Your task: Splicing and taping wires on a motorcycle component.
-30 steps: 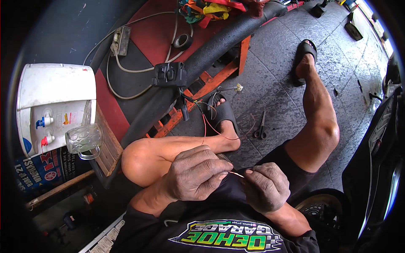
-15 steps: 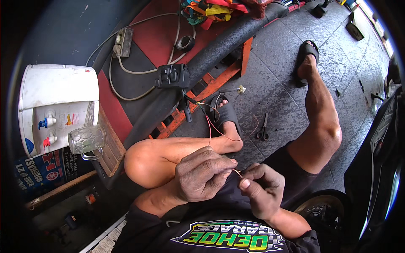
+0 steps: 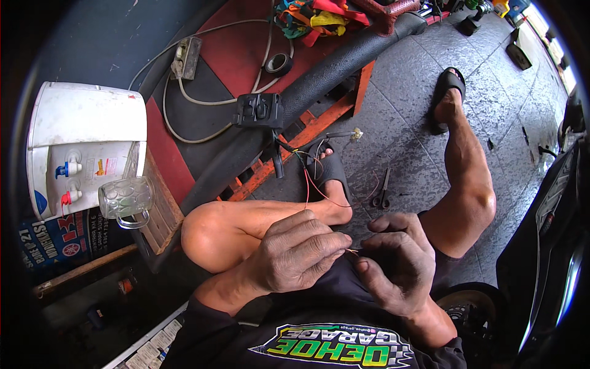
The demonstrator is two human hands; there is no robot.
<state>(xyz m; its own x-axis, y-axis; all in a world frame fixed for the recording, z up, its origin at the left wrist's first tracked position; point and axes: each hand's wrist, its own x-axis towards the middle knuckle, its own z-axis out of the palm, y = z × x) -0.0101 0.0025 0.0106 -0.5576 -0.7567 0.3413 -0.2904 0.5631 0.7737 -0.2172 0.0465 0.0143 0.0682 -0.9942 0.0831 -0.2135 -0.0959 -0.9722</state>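
1. Starting at the left, a glass mug (image 3: 126,200) is seen standing beside a white water dispenser (image 3: 83,144).
2. The thin wire (image 3: 351,251) is pinched by the left hand (image 3: 295,255), above the lap.
3. The right hand (image 3: 393,261) is closed on its other end.
4. The fine strands could be snapped if pulled too hard.

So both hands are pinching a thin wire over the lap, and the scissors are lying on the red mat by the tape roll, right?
Not quite. The head view shows the scissors on the grey floor beside the sandalled foot, not on the red mat. The left hand and right hand do pinch the thin wire.
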